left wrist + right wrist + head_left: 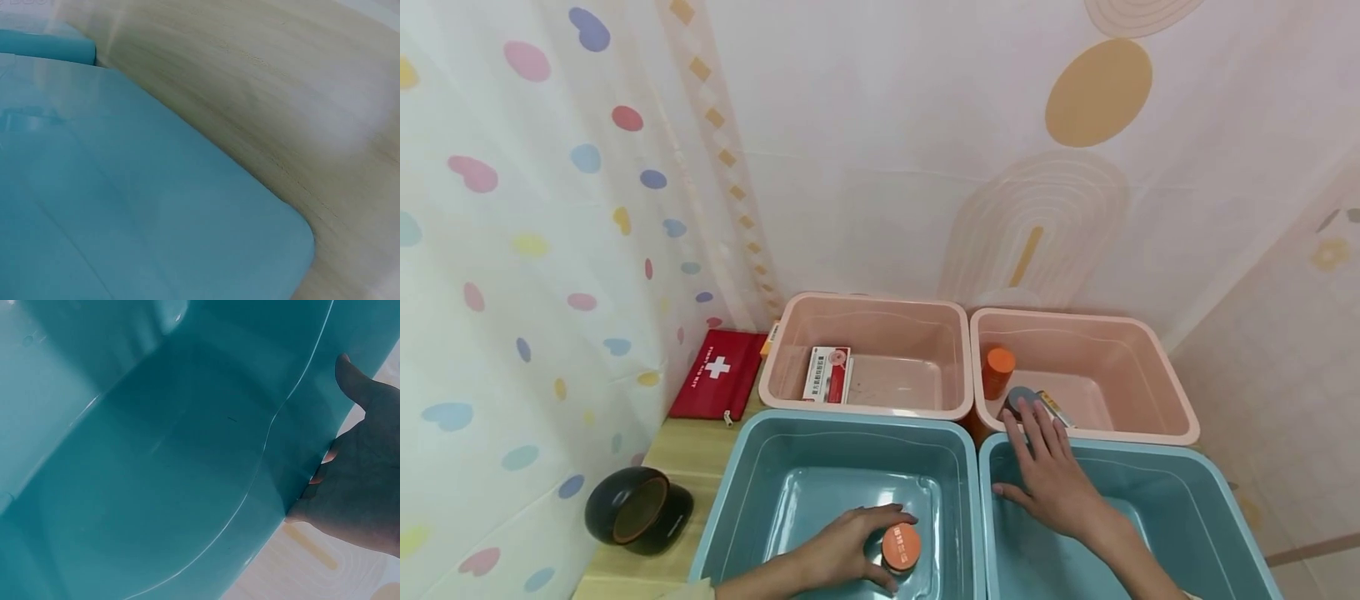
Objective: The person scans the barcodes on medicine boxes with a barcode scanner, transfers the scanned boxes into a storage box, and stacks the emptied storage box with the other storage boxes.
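In the head view, my left hand (847, 546) is inside the left blue bin (805, 467), its thumb and fingers curved round a small jar with an orange lid (901, 547). The jar stands upright. My right hand (1051, 482) reaches over the front rim of the right pink bin (1120, 375), fingers extended and holding nothing. Its fingertips are by a jar with a dark grey lid (1021, 400) and partly cover it. A yellow-and-white box (1056, 409) and an orange bottle (997, 372) are in that bin too. The right wrist view shows the right hand (356, 469) at the blue bin's rim.
The left pink bin (910, 371) holds a white-and-red medicine box (828, 375). The right blue bin (1165, 492) lies under my right forearm. On the wooden table (688, 450) at left are a red first aid pouch (718, 373) and a black rounded object (638, 508). Curtains hang behind.
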### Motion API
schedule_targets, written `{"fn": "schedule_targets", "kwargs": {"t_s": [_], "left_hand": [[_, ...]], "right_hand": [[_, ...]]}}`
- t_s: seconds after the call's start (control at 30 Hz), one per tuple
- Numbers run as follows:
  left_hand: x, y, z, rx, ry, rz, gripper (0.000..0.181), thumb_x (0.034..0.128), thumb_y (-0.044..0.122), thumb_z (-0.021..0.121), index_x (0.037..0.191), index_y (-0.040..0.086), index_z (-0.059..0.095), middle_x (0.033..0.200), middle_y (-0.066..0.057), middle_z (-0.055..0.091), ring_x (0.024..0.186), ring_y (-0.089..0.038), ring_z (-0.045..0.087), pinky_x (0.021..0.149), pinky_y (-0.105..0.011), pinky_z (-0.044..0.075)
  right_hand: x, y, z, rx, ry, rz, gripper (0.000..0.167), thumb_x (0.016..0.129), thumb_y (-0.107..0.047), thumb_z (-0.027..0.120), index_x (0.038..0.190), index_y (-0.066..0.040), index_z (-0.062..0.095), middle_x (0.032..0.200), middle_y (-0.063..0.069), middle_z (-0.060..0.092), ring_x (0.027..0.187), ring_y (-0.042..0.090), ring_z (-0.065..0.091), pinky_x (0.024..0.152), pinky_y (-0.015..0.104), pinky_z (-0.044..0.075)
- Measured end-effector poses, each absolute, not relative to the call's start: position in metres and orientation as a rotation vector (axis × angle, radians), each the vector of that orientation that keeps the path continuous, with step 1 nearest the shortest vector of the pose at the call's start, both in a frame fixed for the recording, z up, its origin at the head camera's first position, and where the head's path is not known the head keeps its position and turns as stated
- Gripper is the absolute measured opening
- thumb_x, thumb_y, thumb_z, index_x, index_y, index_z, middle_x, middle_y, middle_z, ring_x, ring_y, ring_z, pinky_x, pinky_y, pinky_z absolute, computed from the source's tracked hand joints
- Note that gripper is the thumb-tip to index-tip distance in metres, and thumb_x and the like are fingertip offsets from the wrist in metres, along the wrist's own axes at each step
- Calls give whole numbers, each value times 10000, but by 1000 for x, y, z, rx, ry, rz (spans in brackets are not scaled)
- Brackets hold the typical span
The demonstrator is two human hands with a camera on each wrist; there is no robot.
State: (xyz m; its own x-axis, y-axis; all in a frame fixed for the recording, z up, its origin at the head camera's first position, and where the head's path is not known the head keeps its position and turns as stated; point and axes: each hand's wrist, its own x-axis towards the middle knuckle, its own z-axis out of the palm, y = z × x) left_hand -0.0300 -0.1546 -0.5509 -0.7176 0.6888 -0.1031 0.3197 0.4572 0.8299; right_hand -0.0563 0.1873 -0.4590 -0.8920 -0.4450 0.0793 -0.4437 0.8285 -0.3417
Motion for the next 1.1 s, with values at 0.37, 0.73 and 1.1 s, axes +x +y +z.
{"fn": "schedule_targets", "kwargs": {"t_s": [0.37,0.73,1.1], "left_hand": [[-26,-152,-506,685,2346,1234,555,842,373,969,1330,168,800,1463,-96,726,1416,-213,645,1220,-762,346],[-27,-163,-466,469,2017,1750,612,1005,260,828,1580,235,620,1669,-12,547,1574,-299,486,1278,-710,320],[2,-222,-403,106,2121,2061,612,1020,103,778,1598,144,580,1566,12,659,1333,-76,684,1068,-208,552]], "right_hand": [[-58,183,-456,-679,2961,-533,1021,922,-347,884,1665,63,316,1760,365,190,1626,597,127,1277,796,135],[-59,186,-460,-733,2996,-557,1026,899,-323,897,1653,62,317,1739,381,212,1616,599,137,1238,828,173],[-56,183,-448,-655,2969,-511,1016,906,-322,901,1643,88,335,1741,390,211,1604,625,154,1248,822,171]]}}
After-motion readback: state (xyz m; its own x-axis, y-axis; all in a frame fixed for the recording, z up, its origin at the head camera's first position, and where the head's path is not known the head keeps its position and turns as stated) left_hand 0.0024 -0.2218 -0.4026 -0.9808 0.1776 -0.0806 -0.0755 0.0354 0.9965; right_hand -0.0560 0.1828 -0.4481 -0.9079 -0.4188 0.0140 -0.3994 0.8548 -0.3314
